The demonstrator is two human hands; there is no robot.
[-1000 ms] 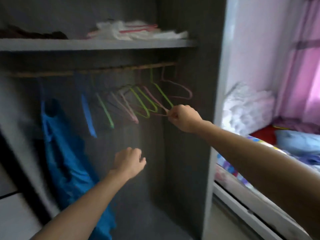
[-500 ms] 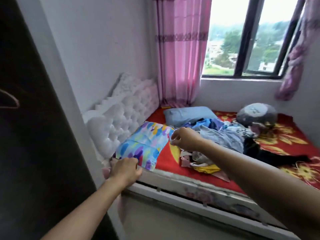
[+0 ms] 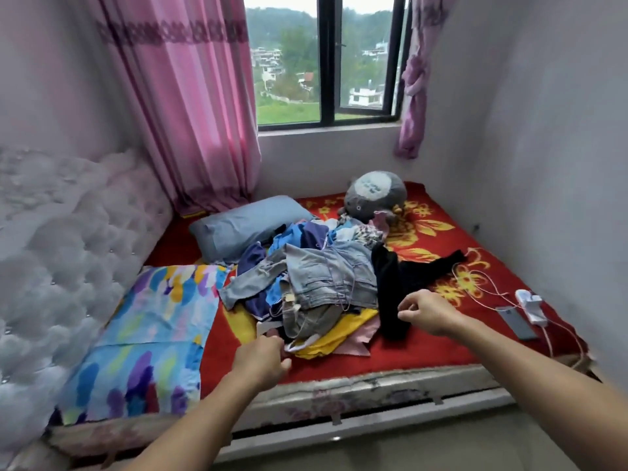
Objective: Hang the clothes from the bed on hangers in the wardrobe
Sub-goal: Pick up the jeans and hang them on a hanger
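Note:
A pile of clothes [image 3: 316, 287] lies in the middle of the red flowered bed [image 3: 424, 351]: grey jeans on top, blue and purple pieces behind, a yellow piece below, and a black garment [image 3: 394, 287] on the right. My left hand [image 3: 261, 358] is at the pile's near edge with its fingers curled, and I see nothing in it. My right hand [image 3: 428, 314] hovers over the black garment, pinching a thin pink hanger [image 3: 350, 290] that shows only faintly across the jeans. The wardrobe is out of view.
A colourful pillow [image 3: 149, 334] and a blue pillow [image 3: 244, 226] lie on the left by the tufted headboard [image 3: 61, 266]. A grey plush toy [image 3: 373, 192] sits at the back. A phone [image 3: 516, 322] and charger with cables lie at the right edge.
My view has swung from the wardrobe rail to the bed. My right hand took a pink hanger off the rail, and both hands now reach over the clothes pile.

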